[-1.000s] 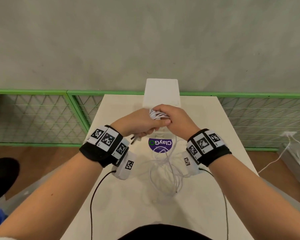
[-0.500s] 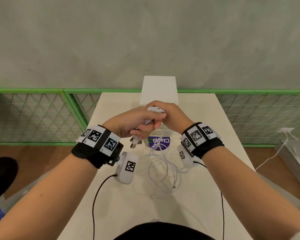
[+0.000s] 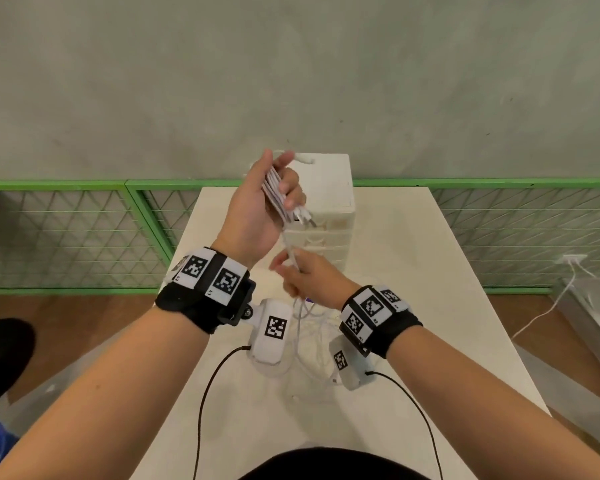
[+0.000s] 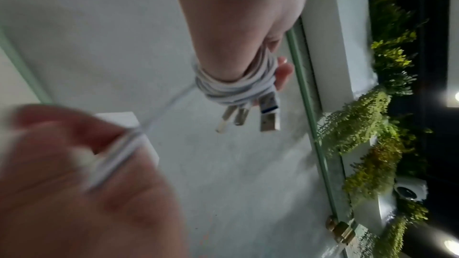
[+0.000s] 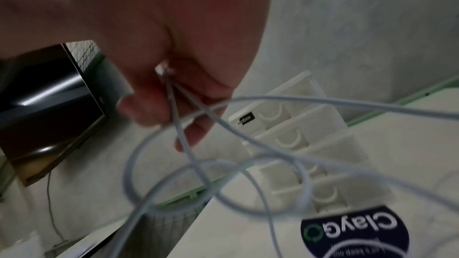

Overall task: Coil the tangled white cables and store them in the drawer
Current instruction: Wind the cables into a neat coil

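My left hand (image 3: pixel 264 206) is raised in front of the white drawer unit (image 3: pixel 326 206) and grips a coil of white cables (image 3: pixel 278 194) wound around its fingers. In the left wrist view the cable coil (image 4: pixel 236 85) shows several USB plugs (image 4: pixel 268 113) hanging from it. Below it, my right hand (image 3: pixel 305 275) pinches the loose cable strands (image 5: pixel 174 105) that run from the coil. The remaining tangled cable (image 3: pixel 309 341) hangs down to the white table (image 3: pixel 430 306). The drawer unit (image 5: pixel 298 138) shows several shut drawers.
A round purple sticker (image 5: pixel 352 232) lies on the table before the drawer unit. A green mesh fence (image 3: pixel 66 237) runs behind the table, under a grey wall. Another white cable (image 3: pixel 548 306) trails on the floor at the right.
My hands have come apart. The left hand rose with the coil towards the top of the drawer unit, while the right hand dropped lower, drawing cable out between them.
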The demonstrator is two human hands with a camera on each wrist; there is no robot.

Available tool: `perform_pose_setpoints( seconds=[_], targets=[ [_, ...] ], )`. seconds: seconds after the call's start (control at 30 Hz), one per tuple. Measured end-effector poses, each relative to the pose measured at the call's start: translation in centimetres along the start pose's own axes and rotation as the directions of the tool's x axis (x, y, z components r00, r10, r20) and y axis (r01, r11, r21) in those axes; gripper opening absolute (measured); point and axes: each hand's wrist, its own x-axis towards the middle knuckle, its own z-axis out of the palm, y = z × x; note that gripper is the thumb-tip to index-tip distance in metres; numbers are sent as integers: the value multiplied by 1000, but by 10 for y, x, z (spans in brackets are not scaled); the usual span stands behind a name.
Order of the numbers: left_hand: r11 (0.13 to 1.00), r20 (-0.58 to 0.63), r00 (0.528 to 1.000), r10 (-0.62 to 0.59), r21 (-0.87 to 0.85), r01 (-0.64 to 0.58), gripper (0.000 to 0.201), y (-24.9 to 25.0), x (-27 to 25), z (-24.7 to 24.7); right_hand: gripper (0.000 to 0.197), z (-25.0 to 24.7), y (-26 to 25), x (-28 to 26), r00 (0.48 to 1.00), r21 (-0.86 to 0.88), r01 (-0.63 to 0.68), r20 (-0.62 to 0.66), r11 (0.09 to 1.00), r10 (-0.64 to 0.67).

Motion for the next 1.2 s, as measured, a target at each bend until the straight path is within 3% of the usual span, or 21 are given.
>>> perform_pose_setpoints(
  seconds=[0.03, 0.1, 0.17, 0.23, 0.27, 0.33, 0.37, 0.4, 0.43, 0.5, 0.53, 0.6, 0.7, 0.8, 0.9, 1.0, 1.1, 1.2],
  targets=[
    [998, -45, 997, 56, 12, -56, 28, 0, 3, 1, 9, 4, 2, -2, 998, -35, -29, 61, 999, 31],
    [965, -122, 971, 205, 190, -180, 19, 4, 10, -3, 9, 10, 9, -8, 987, -49, -60, 146, 997, 66],
    [825, -90, 924, 371, 489, -284, 16, 6, 15, -15, 12, 7, 14, -12, 985, -84, -45, 162, 995, 58],
    [500, 60, 901, 429, 815, -293, 15, 5, 16, -32, 12, -3, 10, -13, 993, -103, -10, 114, 995, 22],
    [281, 133, 920, 368, 927, -247, 18, 2, 14, -40, 13, -8, 6, -13, 997, -82, 19, 81, 996, -13],
    [-114, 158, 974, 165, 984, -140, 29, -5, 8, -54, 16, -20, 0, -11, 997, -61, 73, 21, 995, -72],
    [-229, 134, 989, 68, 967, -115, 33, -8, 4, -58, 17, -26, -1, -11, 996, -76, 87, -10, 993, -88],
    [-276, 83, 996, -27, 957, -87, 39, -11, 1, -60, 19, -32, -1, -10, 994, -99, 98, -45, 990, -103],
    [-257, 13, 993, -117, 966, -42, 45, -13, -2, -61, 19, -38, 1, -8, 989, -133, 114, -78, 985, -125],
    [-102, -84, 958, -274, 993, 58, 56, -15, -7, -59, 18, -50, 5, -5, 968, -302, 180, -116, 936, -223],
    [-25, -86, 938, -335, 996, 83, 62, -15, -9, -56, 18, -54, 6, -3, 952, -422, 213, -111, 881, -284],
    [48, -50, 919, -391, 996, 75, 61, -14, -11, -50, 19, -61, 7, 0, 931, -565, 230, -109, 792, -348],
    [77, -37, 949, -314, 995, 64, 46, -6, -8, -42, 25, -70, 17, -4, 933, -539, 142, -206, 830, -294],
    [71, -36, 977, -212, 996, 53, 51, 4, -5, -43, 33, -78, 30, -13, 946, -401, 64, -268, 914, -184],
    [65, -49, 990, -133, 996, 58, 52, 6, -5, -46, 41, -81, 33, -15, 960, -223, 58, -254, 973, -115],
    [72, -88, 996, 8, 994, 88, 51, 9, -3, -49, 43, -86, 34, -17, 938, -62, 69, -336, 996, -86],
    [57, -117, 990, 79, 992, 113, 52, 19, -2, -51, 33, -93, 40, -20, 922, -118, 18, -381, 993, -62],
    [100, -117, 993, 19, 988, 114, 49, 21, -6, -43, 27, -98, 42, -17, 938, -325, -111, -347, 939, -9]
  ],
)
